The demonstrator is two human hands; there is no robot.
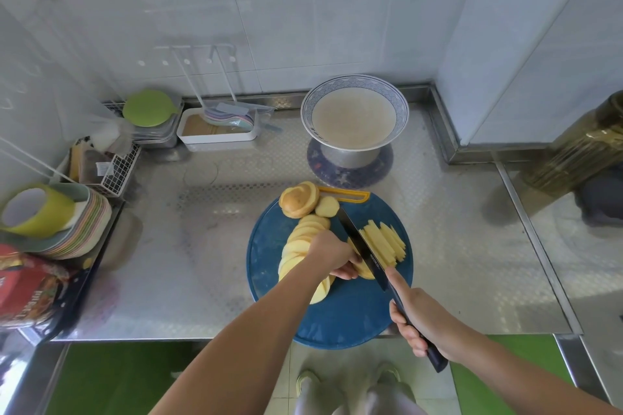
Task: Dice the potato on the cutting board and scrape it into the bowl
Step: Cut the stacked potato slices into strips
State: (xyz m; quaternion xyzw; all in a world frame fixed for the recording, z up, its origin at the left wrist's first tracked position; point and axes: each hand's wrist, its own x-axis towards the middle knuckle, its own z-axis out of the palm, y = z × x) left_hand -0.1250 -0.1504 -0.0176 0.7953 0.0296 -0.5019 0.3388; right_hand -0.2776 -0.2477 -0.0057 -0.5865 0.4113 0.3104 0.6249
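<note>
The left hand (332, 256) curls its fingers onto the potato slices (303, 236), fanned 12-to-6 on the cutting board (340, 313). The knife (359, 242), clamped in the right hand (423, 323), stands at their 3 o'clock, blade pointing 11 and seemingly touching those knuckles.

A green lid (148, 108) rests on stacked trays (161, 141) beside a white container (219, 142).
</note>
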